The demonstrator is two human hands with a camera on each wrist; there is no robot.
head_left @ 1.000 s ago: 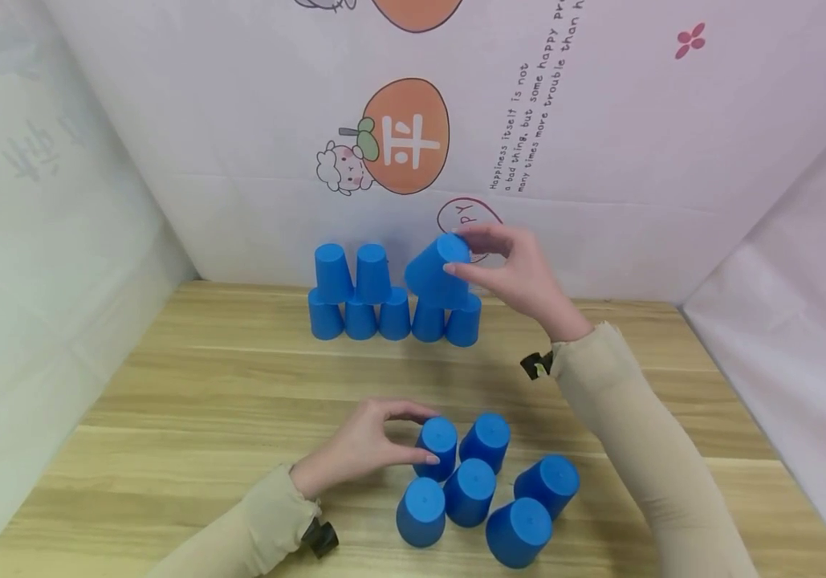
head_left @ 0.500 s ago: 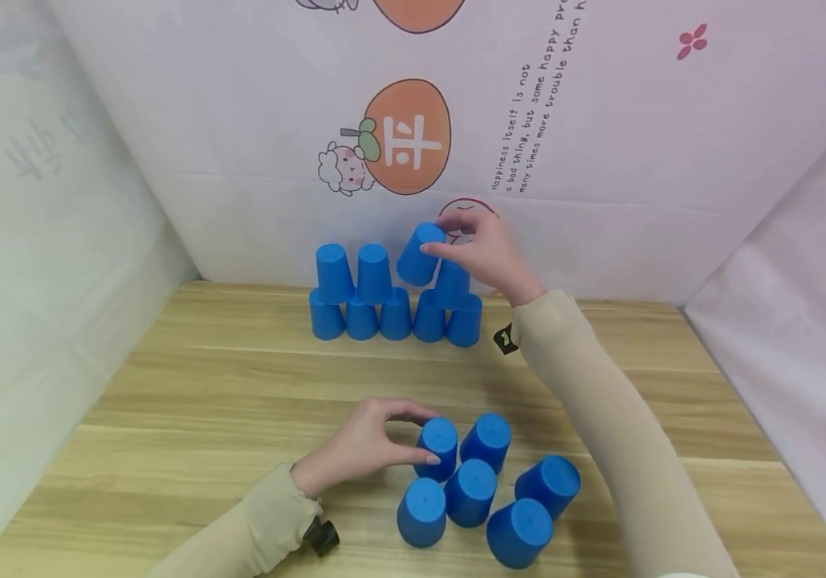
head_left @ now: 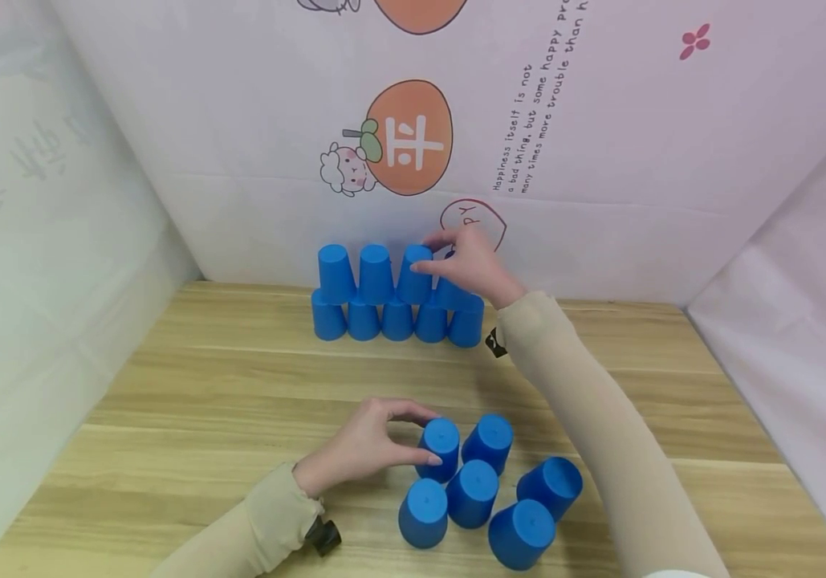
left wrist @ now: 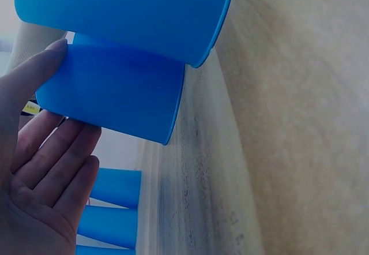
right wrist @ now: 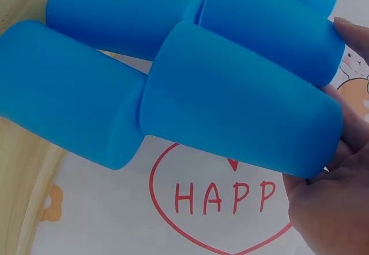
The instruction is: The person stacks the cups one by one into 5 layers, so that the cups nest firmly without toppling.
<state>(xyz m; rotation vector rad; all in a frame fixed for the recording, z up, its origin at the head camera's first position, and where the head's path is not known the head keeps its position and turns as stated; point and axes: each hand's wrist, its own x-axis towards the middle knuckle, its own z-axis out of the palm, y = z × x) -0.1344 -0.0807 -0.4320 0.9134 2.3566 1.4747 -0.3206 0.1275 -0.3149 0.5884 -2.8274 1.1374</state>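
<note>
An upturned blue cup (head_left: pixel 415 273) is gripped by the right hand (head_left: pixel 472 265) as it is set on the second tier of a cup wall (head_left: pixel 355 317) standing at the back of the wooden counter (head_left: pixel 203 385), against the printed backdrop (head_left: pixel 600 160). Two upper cups are seen left of the held cup; another is partly hidden behind the hand. Nearer the camera than the wall, the left hand (head_left: pixel 365 445) is curled around one cup (head_left: pixel 440 445) of a loose cluster of six (head_left: pixel 521 530). The placing step appears to be in hand. A steady release, with the cup seated squarely across two lower cups, seems to be called for next.
</note>
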